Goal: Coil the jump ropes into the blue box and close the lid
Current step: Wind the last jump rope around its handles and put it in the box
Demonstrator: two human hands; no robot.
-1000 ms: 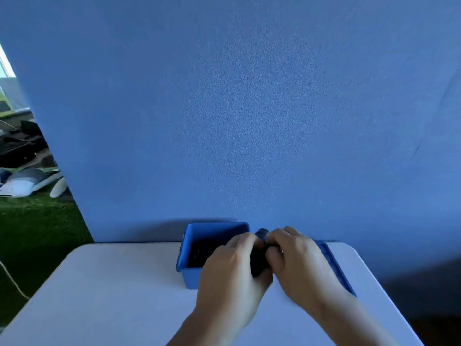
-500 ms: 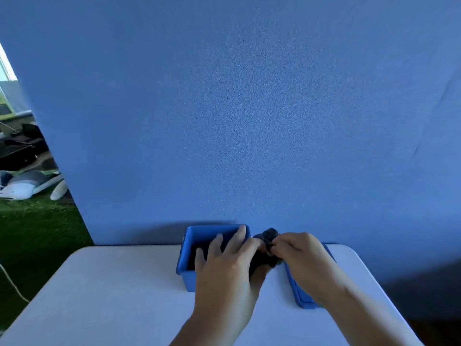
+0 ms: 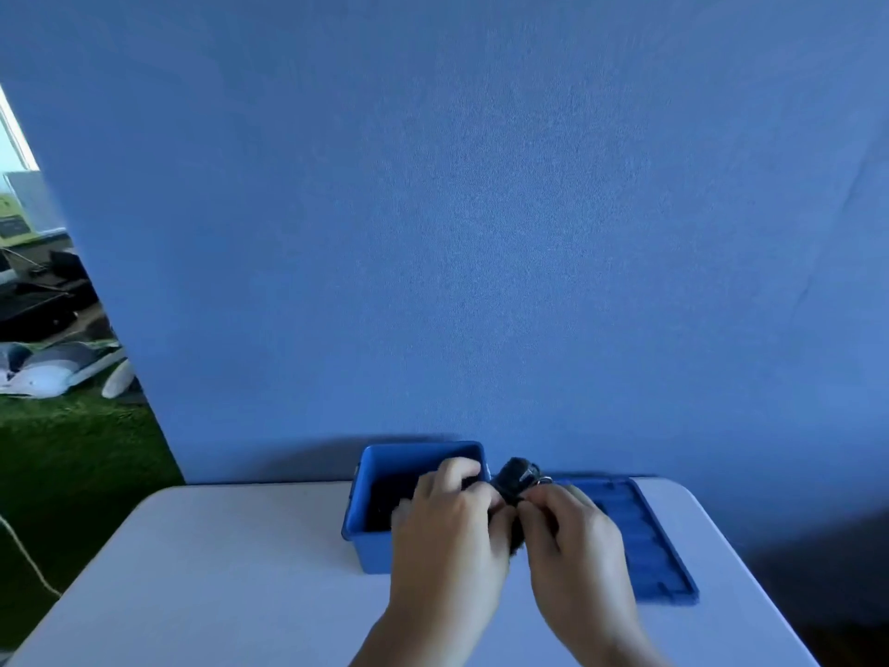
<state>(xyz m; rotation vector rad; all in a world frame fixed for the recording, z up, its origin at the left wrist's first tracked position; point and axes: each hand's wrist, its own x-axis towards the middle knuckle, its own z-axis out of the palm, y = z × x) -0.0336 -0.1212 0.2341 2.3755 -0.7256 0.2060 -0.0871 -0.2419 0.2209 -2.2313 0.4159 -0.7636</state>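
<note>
Both hands (image 3: 505, 531) grip dark rope bundle (image 3: 517, 476) beside blue box (image 3: 370, 546); lid (image 3: 644, 546) flat on table (image 3: 216, 570)

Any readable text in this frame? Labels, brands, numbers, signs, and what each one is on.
None readable.
Blue box, lid, table, backdrop: no print visible.
Jump rope bundle: dark, with a pale glint; too blurred to tell whether it is print.
Dark board at the far left: faint marks, too small and blurred to read.
</note>
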